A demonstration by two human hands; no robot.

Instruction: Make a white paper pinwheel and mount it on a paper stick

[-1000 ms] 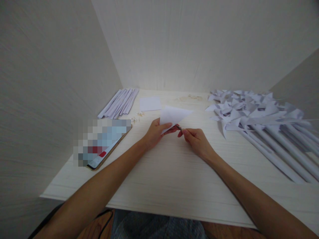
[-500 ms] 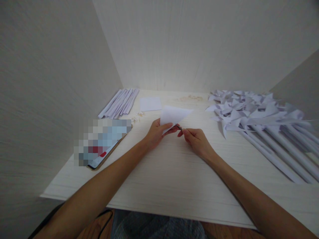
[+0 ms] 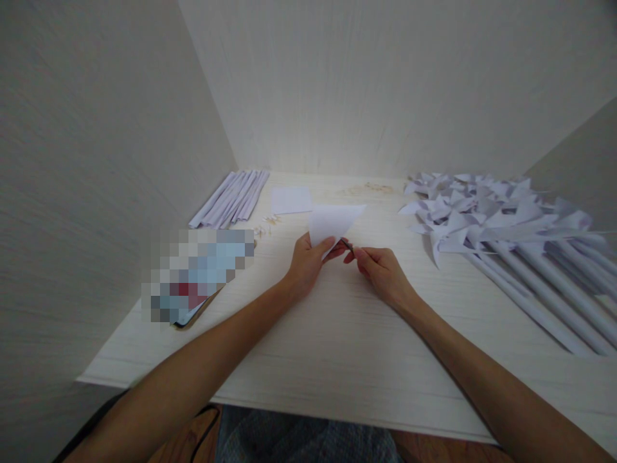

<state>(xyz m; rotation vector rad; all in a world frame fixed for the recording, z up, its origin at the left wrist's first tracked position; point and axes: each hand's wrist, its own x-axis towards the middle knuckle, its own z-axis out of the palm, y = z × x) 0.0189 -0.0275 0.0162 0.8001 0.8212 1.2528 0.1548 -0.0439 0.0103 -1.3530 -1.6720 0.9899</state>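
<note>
Over the middle of the table, my left hand (image 3: 308, 260) pinches a folded sheet of white paper (image 3: 332, 222) between thumb and fingers. The sheet stands tilted up, its pointed corner to the right. My right hand (image 3: 383, 273) is closed around what look like small dark scissors (image 3: 348, 246). Their narrow tip reaches the lower right edge of the paper, close to my left fingertips. The handles are mostly hidden inside my right fingers.
Several paper pinwheels on rolled paper sticks (image 3: 482, 225) lie heaped at the right. Far left are rolled paper strips (image 3: 231, 199), with a flat stack of white paper (image 3: 292, 200) beside them. A phone (image 3: 207, 276), partly blurred, lies at the left on the white table (image 3: 289, 360).
The paper has turned slightly, its pointed corner shifting a little to the left. My right hand and the scissors stay nearly in place.
</note>
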